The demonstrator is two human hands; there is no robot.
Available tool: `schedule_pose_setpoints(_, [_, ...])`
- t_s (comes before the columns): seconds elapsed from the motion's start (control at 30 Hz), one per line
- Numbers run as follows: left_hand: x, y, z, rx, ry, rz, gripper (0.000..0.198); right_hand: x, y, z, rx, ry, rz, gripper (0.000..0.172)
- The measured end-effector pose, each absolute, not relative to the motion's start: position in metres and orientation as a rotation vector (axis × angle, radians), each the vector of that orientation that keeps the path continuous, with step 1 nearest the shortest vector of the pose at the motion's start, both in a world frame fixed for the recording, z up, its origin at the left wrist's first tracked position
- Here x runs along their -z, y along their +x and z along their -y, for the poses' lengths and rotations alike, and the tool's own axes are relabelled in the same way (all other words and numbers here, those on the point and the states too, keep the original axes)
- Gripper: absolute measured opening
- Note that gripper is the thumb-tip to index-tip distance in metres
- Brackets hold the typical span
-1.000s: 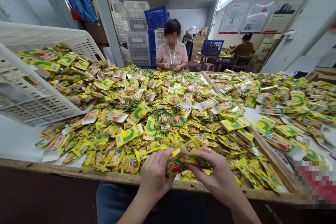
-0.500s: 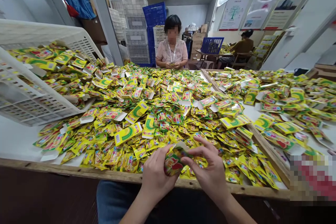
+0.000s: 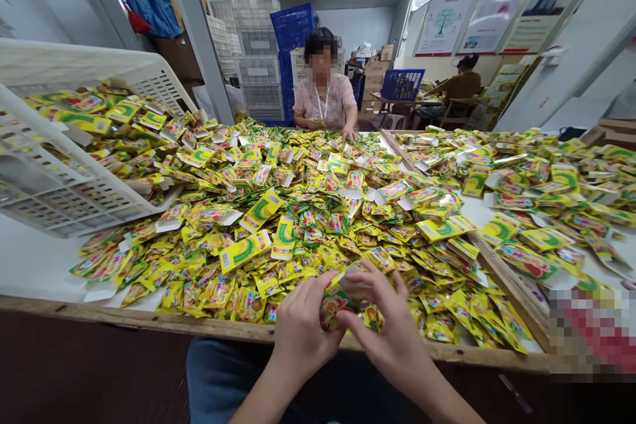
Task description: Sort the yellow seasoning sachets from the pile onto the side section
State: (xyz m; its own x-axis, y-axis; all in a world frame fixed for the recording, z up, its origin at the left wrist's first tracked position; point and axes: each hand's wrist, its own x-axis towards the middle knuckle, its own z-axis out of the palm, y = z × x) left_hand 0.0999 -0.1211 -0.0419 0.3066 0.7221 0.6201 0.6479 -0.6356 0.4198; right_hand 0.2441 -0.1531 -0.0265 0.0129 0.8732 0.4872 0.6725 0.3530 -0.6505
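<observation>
My left hand [image 3: 304, 318] is wrapped round a small green, yellow and red printed carton [image 3: 334, 301], held above the table's front edge. At the carton's upper right end, my right hand [image 3: 385, 308] grips it, thumb against the near face and fingers over the pale end flap. The fingers hide part of that end, so what is inside cannot be seen. Around and beyond both hands lies a heap of small yellow sachets [image 3: 248, 301], with green sachets [image 3: 313, 236] further back. Flat yellow cartons [image 3: 245, 251] with white flaps lie on the heap.
A white plastic crate [image 3: 89, 192] lies tipped at the left, spilling cartons. A wooden rail [image 3: 511, 291] divides the table at right, with more cartons [image 3: 531, 258] beyond. A wooden edge [image 3: 149, 321] runs along the front. A co-worker [image 3: 325, 96] sits opposite.
My right fingers have closed in over the carton's end, and the carton has shifted slightly right. The co-worker opposite has stretched one hand to the heap.
</observation>
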Motion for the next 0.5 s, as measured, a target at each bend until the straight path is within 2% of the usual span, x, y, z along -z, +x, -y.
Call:
schedule_pose_setpoints(0.07, [0.041, 0.101, 0.121, -1.245, 2.488, -1.268, 0.047, 0.029, 0.241, 0.152, -0.421, -1.386, 1.704, 0.032])
schedule_pose_setpoints(0.2, [0.039, 0.105, 0.121, -1.311, 2.418, -1.317, 0.048, 0.036, 0.237, 0.150, -0.632, -1.286, 1.552, 0.015])
schedule_pose_setpoints(0.33, [0.039, 0.108, 0.123, -1.115, 2.193, -1.318, 0.055, 0.045, 0.245, 0.149, -0.668, -1.168, 1.265, 0.033])
schedule_pose_setpoints(0.43, [0.046, 0.106, 0.129, -0.778, 2.077, -1.157, 0.075, 0.043, 0.279, 0.141, -0.720, -1.227, 1.413, 0.039])
schedule_pose_setpoints(0.5, [0.053, 0.100, 0.134, -0.671, 2.048, -1.124, 0.079, 0.027, 0.320, 0.129, -0.793, -1.333, 1.512, 0.045])
